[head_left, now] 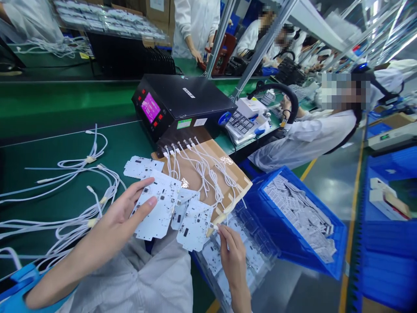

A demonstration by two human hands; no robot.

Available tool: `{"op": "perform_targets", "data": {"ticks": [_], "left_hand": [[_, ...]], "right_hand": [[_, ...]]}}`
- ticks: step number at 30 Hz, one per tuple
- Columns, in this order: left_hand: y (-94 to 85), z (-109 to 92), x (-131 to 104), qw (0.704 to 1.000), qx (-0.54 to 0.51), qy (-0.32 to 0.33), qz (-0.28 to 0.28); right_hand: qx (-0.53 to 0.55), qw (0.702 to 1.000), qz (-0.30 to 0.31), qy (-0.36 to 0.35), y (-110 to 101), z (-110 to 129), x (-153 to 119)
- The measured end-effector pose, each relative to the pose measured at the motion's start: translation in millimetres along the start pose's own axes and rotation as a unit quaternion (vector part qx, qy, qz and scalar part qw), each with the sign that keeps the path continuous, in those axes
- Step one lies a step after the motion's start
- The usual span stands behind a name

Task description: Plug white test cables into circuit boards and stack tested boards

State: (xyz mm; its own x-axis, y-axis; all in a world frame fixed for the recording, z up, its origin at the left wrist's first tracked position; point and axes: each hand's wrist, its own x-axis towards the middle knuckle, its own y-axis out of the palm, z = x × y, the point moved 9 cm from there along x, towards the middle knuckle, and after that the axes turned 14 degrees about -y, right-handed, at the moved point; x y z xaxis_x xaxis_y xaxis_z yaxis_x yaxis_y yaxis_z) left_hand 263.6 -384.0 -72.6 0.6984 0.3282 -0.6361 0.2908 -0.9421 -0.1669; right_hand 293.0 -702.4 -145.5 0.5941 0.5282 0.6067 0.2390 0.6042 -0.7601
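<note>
My left hand (127, 213) grips a white circuit board (159, 208), thumb on top and fingers at its left edge. Smaller white boards lie around it: one behind (141, 166), and another circuit board (193, 224) to its right. My right hand (233, 250) pinches a white cable plug (213, 227) at the right edge of that smaller board. Whether the plug sits in a socket I cannot tell. White cables (203, 174) run from the black test box (185, 98), with its lit pink screen, over a brown cardboard sheet (192, 161).
Bundled white cables (94, 208) cover the green bench at left. A clear plastic tray (254, 256) with boards lies below my right hand. Right of it stands a blue bin (293, 221) full of grey-white flat pieces. A co-worker (312, 130) sits beyond, and others work farther back.
</note>
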Motion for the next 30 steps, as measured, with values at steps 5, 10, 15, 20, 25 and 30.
{"op": "perform_targets", "data": {"ticks": [5, 10, 15, 20, 25, 30], "left_hand": [[17.7, -0.8, 2.8, 0.999, 0.029, 0.004, 0.045], [33.2, 4.6, 7.7, 0.997, 0.035, 0.002, 0.065], [60.4, 10.5, 11.1, 0.993, 0.004, 0.000, 0.122], [85.6, 1.2, 18.3, 0.985, -0.058, 0.025, 0.159], [91.6, -9.5, 25.8, 0.982, -0.096, 0.053, 0.152], [84.4, -11.0, 31.2, 0.982, -0.137, 0.043, 0.122]], "right_hand": [[0.010, 0.999, 0.003, 0.030, 5.6, -13.3, 2.4], [0.021, 0.998, 0.001, 0.056, 1.3, -19.7, 9.2], [0.046, 0.992, -0.054, 0.102, -15.7, -39.2, 16.5], [0.064, 0.991, 0.000, 0.120, -5.6, -65.7, 33.4], [0.211, 0.921, -0.154, 0.289, -11.8, -84.9, 51.8], [0.333, 0.888, -0.179, 0.262, -1.8, -55.0, 91.3]]}}
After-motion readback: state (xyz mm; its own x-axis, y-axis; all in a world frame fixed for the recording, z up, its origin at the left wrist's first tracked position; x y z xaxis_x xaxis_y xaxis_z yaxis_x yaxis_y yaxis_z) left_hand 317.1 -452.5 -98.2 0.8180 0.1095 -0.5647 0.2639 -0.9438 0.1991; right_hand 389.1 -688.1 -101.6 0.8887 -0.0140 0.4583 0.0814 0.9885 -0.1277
